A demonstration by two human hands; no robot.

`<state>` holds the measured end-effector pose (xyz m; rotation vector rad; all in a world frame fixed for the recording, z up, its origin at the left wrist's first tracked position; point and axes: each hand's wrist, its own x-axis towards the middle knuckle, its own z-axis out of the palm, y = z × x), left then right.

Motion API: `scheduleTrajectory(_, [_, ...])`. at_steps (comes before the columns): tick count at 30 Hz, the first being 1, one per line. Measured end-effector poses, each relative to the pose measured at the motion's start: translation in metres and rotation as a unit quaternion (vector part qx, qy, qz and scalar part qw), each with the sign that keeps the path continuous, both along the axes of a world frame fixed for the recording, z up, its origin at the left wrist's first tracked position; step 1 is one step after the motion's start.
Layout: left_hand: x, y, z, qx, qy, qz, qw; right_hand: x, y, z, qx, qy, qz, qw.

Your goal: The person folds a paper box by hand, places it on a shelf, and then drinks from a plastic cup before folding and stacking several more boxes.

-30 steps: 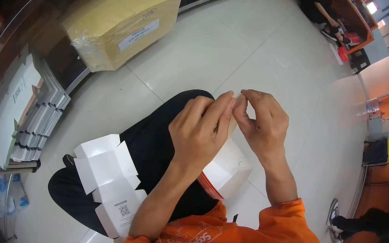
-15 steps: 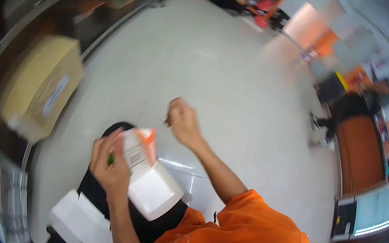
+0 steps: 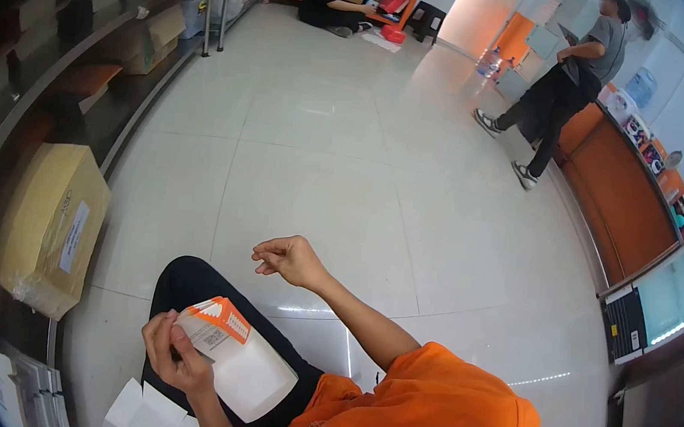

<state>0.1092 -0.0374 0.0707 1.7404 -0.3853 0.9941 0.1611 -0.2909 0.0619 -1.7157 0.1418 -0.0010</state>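
Printed carton (image 3: 216, 328) is held over the lap, right against white box (image 3: 255, 381); whether the two are joined cannot be told. Its left edge is gripped by left hand (image 3: 178, 356), fingers bent around it and thumb laid along the near side. Right hand (image 3: 291, 260) is held out over floor (image 3: 320, 185), well apart from the carton, fingers partly curled, thumb close to them; whether something small is pinched cannot be told. Main risk, as judged: face panel gets dented if the one-sided grip is squeezed harder, since thin card is likely. Slip is possible too if the thumb is eased, as no second hand is placed on the carton. White box could be tipped off dark trouser leg (image 3: 197, 281) if the knee is shifted, and white card piece (image 3: 147, 417) at lower left could be creased by the left forearm. Looks: orange panel on the upper right with white marks, pale face with dark square code and fine print too small to be read. Box sides are plain white.
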Motion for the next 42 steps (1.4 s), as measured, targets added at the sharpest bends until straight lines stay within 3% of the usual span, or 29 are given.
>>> scheduleTrajectory(3, [-0.006, 0.002, -0.005, -0.018, 0.022, -0.020, 0.999, 0.003, 0.004, -0.001, -0.020, 0.054, 0.055, 0.997])
scheduleTrajectory(6, [-0.010, -0.005, -0.003, -0.049, 0.024, -0.006, 0.999, -0.002, 0.014, -0.002, -0.055, -0.023, 0.139, 0.988])
scheduleTrajectory(8, [-0.014, -0.018, 0.010, -0.254, 0.053, -0.034, 0.965, -0.021, 0.034, 0.022, 0.132, -0.129, 0.245, 0.952])
scheduleTrajectory(10, [-0.016, -0.004, -0.017, -0.263, 0.103, -0.062, 0.957, -0.041, 0.057, 0.034, 0.223, -0.124, 0.327, 0.910])
scheduleTrajectory(11, [-0.017, -0.001, -0.028, -0.290, 0.160, -0.081, 0.940, -0.047, 0.074, 0.035, 0.108, -0.198, 0.271, 0.936])
scheduleTrajectory(14, [-0.024, 0.001, -0.042, -0.312, 0.217, -0.080, 0.921, -0.043, 0.089, 0.006, 0.027, -0.116, 0.197, 0.973])
scheduleTrajectory(17, [-0.023, -0.012, -0.030, -0.277, 0.216, 0.051, 0.935, -0.038, 0.116, 0.007, -0.025, -0.237, 0.122, 0.963])
scheduleTrajectory(21, [-0.019, -0.009, -0.023, -0.296, 0.185, 0.059, 0.935, -0.031, 0.120, 0.013, -0.114, -0.351, 0.081, 0.926])
scheduleTrajectory(23, [-0.017, -0.005, -0.024, -0.226, 0.218, 0.099, 0.944, -0.030, 0.120, 0.010, -0.115, -0.342, 0.098, 0.927])
scheduleTrajectory(27, [-0.016, -0.009, -0.023, -0.200, 0.219, 0.128, 0.946, -0.024, 0.111, 0.005, -0.119, -0.288, 0.149, 0.938])
scheduleTrajectory(28, [-0.014, -0.012, -0.032, -0.242, 0.202, 0.114, 0.942, -0.024, 0.107, 0.002, -0.105, -0.294, 0.160, 0.936])
scheduleTrajectory(30, [-0.020, 0.000, -0.041, -0.181, 0.218, 0.072, 0.956, -0.019, 0.102, 0.002, -0.100, -0.354, 0.177, 0.913])
scheduleTrajectory(31, [-0.023, 0.004, -0.047, -0.134, 0.159, 0.103, 0.973, -0.025, 0.103, 0.004, -0.145, -0.343, 0.178, 0.911])
scheduleTrajectory(34, [-0.028, 0.009, -0.012, -0.163, 0.178, 0.100, 0.965, -0.019, 0.121, 0.024, -0.146, -0.415, 0.148, 0.886])
scheduleTrajectory(37, [-0.030, 0.021, -0.002, -0.199, 0.218, 0.093, 0.951, -0.013, 0.129, 0.022, -0.125, -0.390, 0.182, 0.894])
scheduleTrajectory(40, [-0.031, 0.029, -0.009, -0.203, 0.195, 0.079, 0.956, -0.010, 0.139, 0.019, -0.085, -0.346, 0.226, 0.907])
scheduleTrajectory(42, [-0.030, 0.034, 0.000, -0.237, 0.137, 0.072, 0.959, -0.009, 0.148, 0.016, -0.081, -0.376, 0.223, 0.896])
